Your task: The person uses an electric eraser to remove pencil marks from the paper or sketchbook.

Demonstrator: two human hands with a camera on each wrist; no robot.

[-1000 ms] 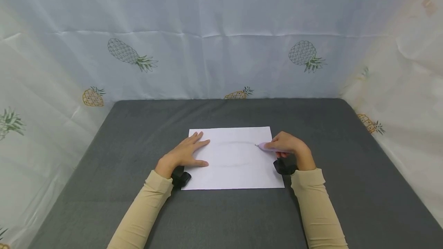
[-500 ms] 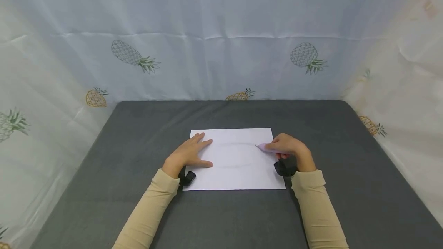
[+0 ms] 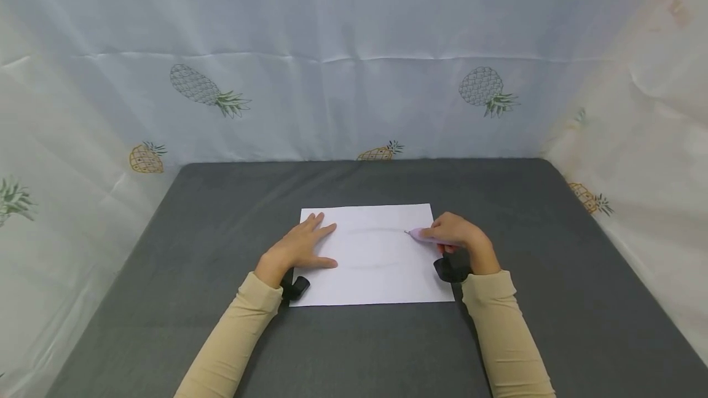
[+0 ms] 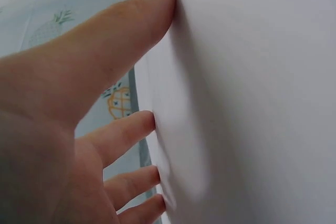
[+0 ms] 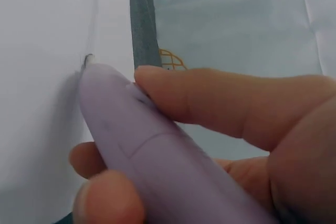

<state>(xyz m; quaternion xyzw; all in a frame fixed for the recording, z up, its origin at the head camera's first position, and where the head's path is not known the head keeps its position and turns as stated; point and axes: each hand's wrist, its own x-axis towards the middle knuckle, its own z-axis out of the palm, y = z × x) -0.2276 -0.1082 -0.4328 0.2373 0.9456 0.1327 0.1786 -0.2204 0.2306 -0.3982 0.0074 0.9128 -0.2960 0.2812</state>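
Observation:
A white sheet of paper (image 3: 370, 287) lies on the dark grey table. My left hand (image 3: 298, 245) rests on its left side with the fingers spread; in the left wrist view the thumb and fingertips of the left hand (image 4: 89, 61) touch the paper. My right hand (image 3: 459, 232) grips a lavender pen-shaped tool (image 3: 418, 235) over the sheet's right part. In the right wrist view, the thick lavender tool (image 5: 152, 140) has a small metal tip at the paper, and a faint line runs on from that tip. The right hand's fingers (image 5: 210, 95) curl round its body.
The grey table (image 3: 354, 349) extends on every side of the paper. A hanging curtain (image 3: 343, 103) with pineapple prints encloses its back and sides. A black wrist device (image 3: 453, 269) sits at the right wrist, another black device (image 3: 295, 288) at the left.
The left hand has slid slightly rightward over the paper. The right hand keeps its grip on the lavender tool, whose tip has barely moved. The whole head view has shifted a little.

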